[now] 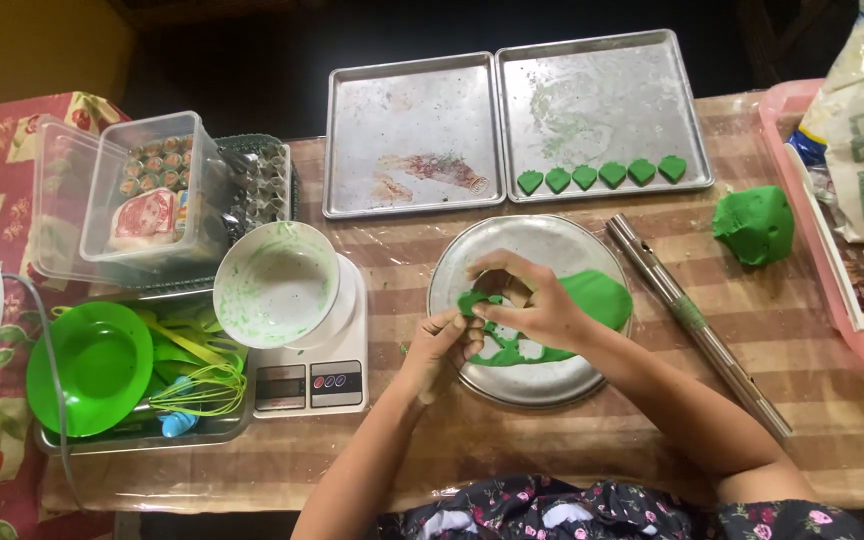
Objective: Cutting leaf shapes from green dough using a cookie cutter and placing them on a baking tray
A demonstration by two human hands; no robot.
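Striped table cloth (pixel 552 440) lies under my work. My left hand (pixel 439 345) and right hand (pixel 532 300) pinch a bit of green dough (pixel 469 301) together, over the flat green dough sheet (pixel 597 297) on a round metal plate (pixel 542 385). Near it lie a metal rolling pin (pixel 697 325), a dough lump (pixel 755 225) and a baking tray (pixel 592 100) with six dough hearts (pixel 600 174).

I see both bare forearms reaching up from the bottom edge and converging toward the middle. My left hand (pixel 439 345) sits lower, fingers curled inward with thumb and fingertips pinched together, knuckles facing up. My right hand (pixel 532 300) lies just above and beside it, palm down, wrist bent, fingers arched and spread forward. The two hands nearly touch at the fingertips.
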